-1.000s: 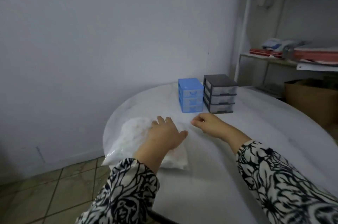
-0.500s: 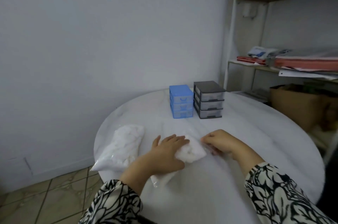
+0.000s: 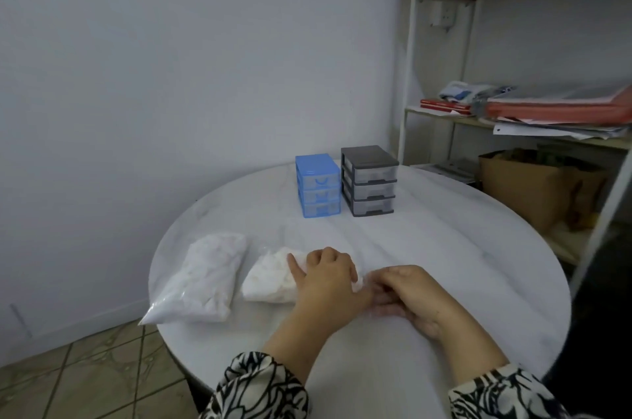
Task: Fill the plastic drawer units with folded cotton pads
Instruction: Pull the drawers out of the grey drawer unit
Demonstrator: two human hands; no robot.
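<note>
Two clear plastic bags of white cotton pads lie on the round white table (image 3: pixel 444 247). The larger bag (image 3: pixel 205 278) sits at the left edge. A smaller bag (image 3: pixel 270 276) lies beside it, and my left hand (image 3: pixel 328 276) grips its right part with curled fingers. My right hand (image 3: pixel 407 292) pinches the clear open end of that same bag. At the far side stand a blue drawer unit (image 3: pixel 318 186) and a grey drawer unit (image 3: pixel 369 179), each with three drawers, all pushed in.
A shelf rack (image 3: pixel 407 83) stands at the right with red folders and papers (image 3: pixel 554 110) on it, and a brown cardboard box (image 3: pixel 526 186) lower down. A plain wall is behind the table. Tiled floor (image 3: pixel 85 381) shows at the lower left.
The smaller bag has been pulled away from the larger one toward the table's middle. Both hands have closed on its right end. The view has tilted and shifted left.
</note>
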